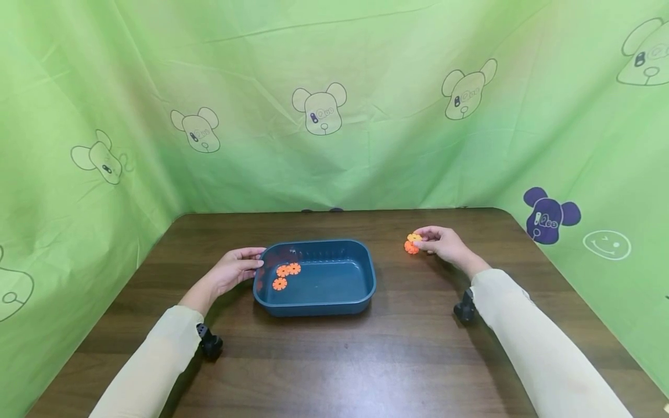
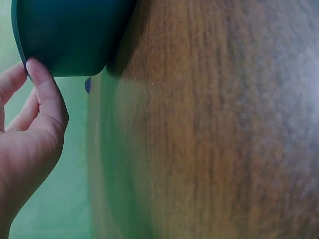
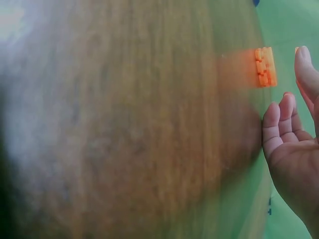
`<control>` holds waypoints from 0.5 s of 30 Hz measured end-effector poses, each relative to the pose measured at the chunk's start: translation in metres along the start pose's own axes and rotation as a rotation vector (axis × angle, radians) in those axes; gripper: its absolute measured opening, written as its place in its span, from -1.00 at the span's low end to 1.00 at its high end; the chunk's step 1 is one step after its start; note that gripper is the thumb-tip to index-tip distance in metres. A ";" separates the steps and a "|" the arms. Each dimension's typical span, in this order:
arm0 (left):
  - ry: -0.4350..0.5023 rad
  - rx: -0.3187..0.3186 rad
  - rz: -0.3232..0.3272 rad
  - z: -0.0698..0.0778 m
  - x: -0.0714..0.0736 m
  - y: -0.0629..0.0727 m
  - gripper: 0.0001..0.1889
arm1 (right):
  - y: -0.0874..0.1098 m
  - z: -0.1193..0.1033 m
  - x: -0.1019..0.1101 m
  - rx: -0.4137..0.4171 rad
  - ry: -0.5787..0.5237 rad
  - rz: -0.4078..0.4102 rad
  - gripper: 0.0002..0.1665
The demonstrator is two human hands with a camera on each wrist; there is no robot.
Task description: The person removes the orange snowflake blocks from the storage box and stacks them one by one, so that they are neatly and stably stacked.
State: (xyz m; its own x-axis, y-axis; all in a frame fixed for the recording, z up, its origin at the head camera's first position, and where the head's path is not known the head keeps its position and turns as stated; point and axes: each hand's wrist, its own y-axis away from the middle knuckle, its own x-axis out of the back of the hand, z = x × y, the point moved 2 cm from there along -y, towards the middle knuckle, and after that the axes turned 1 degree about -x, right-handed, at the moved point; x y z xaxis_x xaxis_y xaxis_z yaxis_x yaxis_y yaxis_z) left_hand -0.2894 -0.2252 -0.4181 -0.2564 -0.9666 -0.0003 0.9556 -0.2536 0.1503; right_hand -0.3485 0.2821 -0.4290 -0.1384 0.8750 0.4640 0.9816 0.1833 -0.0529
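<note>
At its left end, a dark blue rectangular plastic basin [image 1: 315, 309] is gripped by my left hand [image 1: 233, 271]. In the left wrist view, the thumb of the left hand [image 2: 37, 124] presses the basin's [image 2: 65, 40] rim, with fingers on the other side. Inside the basin lie orange flower-shaped discs [image 1: 279, 284], all toward its left. My right hand [image 1: 444, 244] pinches a yellow-orange flower-shaped disc [image 1: 414, 237], mostly hidden behind the thumb in the right wrist view. Just below it, orange flower-shaped discs [image 3: 265, 67] sit stacked on the table.
The brown wooden table [image 1: 334, 366] reaches back to a green curtain [image 1: 251, 168] printed with mouse heads, which also hangs on both sides. A black wrist camera [image 1: 210, 342] sits on the left wrist, another black camera [image 1: 464, 307] on the right.
</note>
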 end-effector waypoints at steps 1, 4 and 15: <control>0.001 0.000 0.000 0.000 0.000 0.000 -0.48 | 0.000 0.000 0.000 -0.001 0.003 -0.004 -0.46; -0.001 -0.001 -0.001 0.000 -0.001 0.001 -0.48 | 0.000 -0.001 -0.001 0.004 0.005 -0.007 -0.47; -0.001 -0.004 -0.008 0.000 0.001 0.000 -0.47 | 0.000 0.002 -0.004 0.006 0.037 -0.006 -0.48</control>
State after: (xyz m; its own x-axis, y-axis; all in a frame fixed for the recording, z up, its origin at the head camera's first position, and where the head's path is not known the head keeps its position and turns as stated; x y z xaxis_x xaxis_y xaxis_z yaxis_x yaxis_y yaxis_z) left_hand -0.2892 -0.2262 -0.4182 -0.2638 -0.9646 -0.0009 0.9541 -0.2611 0.1468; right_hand -0.3482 0.2792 -0.4324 -0.1394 0.8569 0.4964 0.9800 0.1914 -0.0551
